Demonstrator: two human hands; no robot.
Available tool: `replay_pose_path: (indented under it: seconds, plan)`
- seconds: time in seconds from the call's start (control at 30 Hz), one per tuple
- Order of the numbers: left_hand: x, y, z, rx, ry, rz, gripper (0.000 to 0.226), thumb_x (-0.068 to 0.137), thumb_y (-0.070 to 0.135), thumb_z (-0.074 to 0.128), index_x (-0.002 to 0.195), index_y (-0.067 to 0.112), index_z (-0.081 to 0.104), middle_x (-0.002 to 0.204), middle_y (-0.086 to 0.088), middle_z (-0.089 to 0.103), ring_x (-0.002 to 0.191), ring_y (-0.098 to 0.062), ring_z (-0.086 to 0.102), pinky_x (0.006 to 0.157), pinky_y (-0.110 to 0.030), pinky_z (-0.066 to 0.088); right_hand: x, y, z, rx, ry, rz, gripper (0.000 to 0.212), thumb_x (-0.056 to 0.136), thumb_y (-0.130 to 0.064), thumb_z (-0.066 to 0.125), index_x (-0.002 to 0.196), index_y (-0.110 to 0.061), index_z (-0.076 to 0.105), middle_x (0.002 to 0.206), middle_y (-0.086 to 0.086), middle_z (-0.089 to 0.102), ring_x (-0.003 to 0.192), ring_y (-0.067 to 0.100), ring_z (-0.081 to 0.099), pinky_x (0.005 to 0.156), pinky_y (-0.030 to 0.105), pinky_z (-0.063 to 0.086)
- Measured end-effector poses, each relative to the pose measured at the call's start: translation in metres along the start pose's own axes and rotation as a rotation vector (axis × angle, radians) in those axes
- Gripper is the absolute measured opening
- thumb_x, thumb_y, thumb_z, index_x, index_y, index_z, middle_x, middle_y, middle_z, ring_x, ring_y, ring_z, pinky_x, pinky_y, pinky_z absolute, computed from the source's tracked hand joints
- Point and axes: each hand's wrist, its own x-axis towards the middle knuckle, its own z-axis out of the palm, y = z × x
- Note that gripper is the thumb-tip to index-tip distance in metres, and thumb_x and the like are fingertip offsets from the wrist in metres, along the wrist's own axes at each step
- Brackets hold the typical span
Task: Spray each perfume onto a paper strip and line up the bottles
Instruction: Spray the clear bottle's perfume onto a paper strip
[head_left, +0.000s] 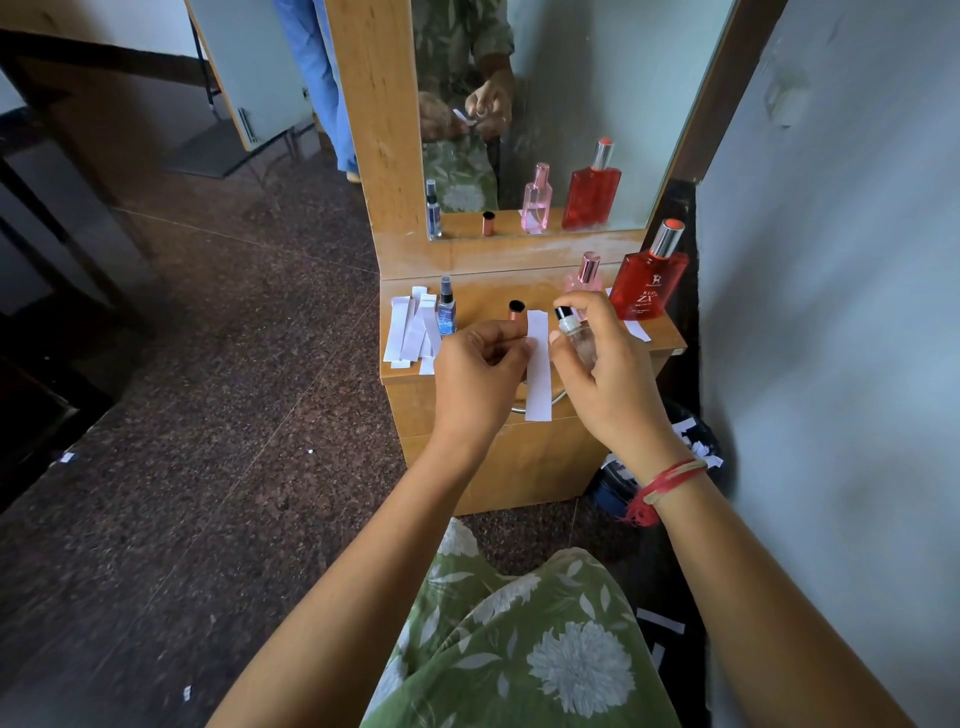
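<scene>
Hands over dresser's front edge, left hand (480, 364) pinching strip (538, 364), right hand (608, 374) gripping bottle (574, 332)

matt wood dresser top (483, 299), glossy red glass bottle (647, 286), white paper strip (538, 364)

Four bottles (648, 280), one loose cap (515, 310)

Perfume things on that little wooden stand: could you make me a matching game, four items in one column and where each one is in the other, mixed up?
Items:
1. red bottle
2. blue bottle
3. clear bottle
4. paper strip

Places:
A. held in the left hand
B. standing at the far right, by the wall
C. held in the right hand
D. standing beside the pile of strips

Pairs: 1-B, 2-D, 3-C, 4-A
</scene>
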Motion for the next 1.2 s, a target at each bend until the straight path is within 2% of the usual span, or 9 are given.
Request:
replay_pose_path:
  seconds: [0.1,0.23,0.33,0.47,0.53,0.67,0.8,0.97,1.2]
  plan:
    - [0.001,-0.001,-0.001,-0.003,0.004,-0.007,0.012,0.089,0.005,0.063,0.098,0.006,0.071,0.081,-0.004,0.072,0.067,-0.006,0.064,0.067,-0.024,0.054,-0.001,0.002,0.0,0.049,0.023,0.038,0.029,0.095,-0.019,0.053,0.123,-0.015,0.05,0.075,-0.013,0.054,0.059,0.001,0.052,0.054,0.012,0.038]
    - [0.008,-0.008,-0.003,-0.045,0.016,-0.062,0.017,0.09,0.004,0.062,0.086,0.019,0.068,0.07,0.005,0.067,0.056,0.003,0.059,0.059,-0.016,0.048,-0.005,0.006,-0.001,0.249,0.077,0.138,0.044,0.092,-0.032,0.058,0.133,-0.026,0.041,0.094,0.007,0.064,0.063,0.019,0.062,0.055,0.03,0.05]
    - [0.017,-0.014,-0.001,-0.057,0.046,-0.137,0.01,0.09,0.005,0.062,0.094,0.01,0.068,0.071,0.001,0.067,0.059,-0.002,0.06,0.058,-0.017,0.049,-0.015,0.012,0.003,0.461,0.195,0.242,0.054,0.086,-0.035,0.066,0.133,-0.03,0.039,0.089,0.013,0.062,0.058,0.02,0.058,0.054,0.028,0.048]
    - [0.032,-0.02,0.01,0.018,0.067,-0.158,0.012,0.091,0.008,0.062,0.099,0.017,0.062,0.081,-0.003,0.071,0.065,-0.007,0.063,0.066,-0.028,0.057,-0.03,0.021,0.014,0.541,0.302,0.291,0.053,0.086,-0.035,0.063,0.133,-0.032,0.038,0.115,0.012,0.056,0.073,0.025,0.056,0.064,0.044,0.053]
    - [0.038,-0.02,0.015,0.019,0.069,-0.16,0.016,0.089,0.007,0.063,0.098,0.019,0.056,0.08,-0.005,0.071,0.057,-0.005,0.062,0.069,-0.033,0.057,-0.033,0.026,0.017,0.61,0.302,0.339,0.051,0.086,-0.028,0.057,0.133,-0.035,0.038,0.113,0.012,0.056,0.068,0.021,0.055,0.058,0.038,0.05]
    - [0.045,-0.026,0.016,0.032,0.093,-0.181,0.018,0.088,0.007,0.064,0.094,0.019,0.051,0.078,-0.005,0.068,0.061,-0.014,0.062,0.072,-0.041,0.057,-0.029,0.037,0.014,0.605,0.276,0.358,0.066,0.082,-0.017,0.052,0.141,-0.034,0.029,0.143,0.018,0.038,0.098,0.015,0.058,0.083,0.031,0.053]
    - [0.051,-0.034,0.014,0.092,0.121,-0.176,0.019,0.087,0.007,0.063,0.078,0.023,0.058,0.083,-0.005,0.069,0.077,-0.027,0.066,0.078,-0.05,0.057,-0.026,0.044,0.014,0.561,0.194,0.302,0.078,0.09,0.001,0.058,0.15,-0.017,0.011,0.115,-0.013,0.053,0.091,-0.009,0.059,0.08,0.013,0.05]
    - [0.052,-0.04,0.018,0.088,0.083,-0.149,0.022,0.088,0.007,0.062,0.075,0.025,0.065,0.077,-0.005,0.068,0.068,-0.022,0.062,0.075,-0.05,0.058,-0.014,0.047,0.014,0.588,0.229,0.309,0.086,0.076,0.007,0.071,0.143,-0.017,0.023,0.101,0.007,0.052,0.089,0.014,0.068,0.084,0.027,0.054]
    - [0.038,-0.05,0.007,0.072,0.063,-0.13,0.029,0.089,0.005,0.061,0.077,0.03,0.069,0.08,0.002,0.071,0.073,-0.013,0.063,0.068,-0.03,0.05,-0.01,0.053,0.017,0.561,0.284,0.324,0.078,0.068,-0.011,0.082,0.133,-0.013,0.038,0.093,0.015,0.064,0.081,0.018,0.063,0.078,0.026,0.05]
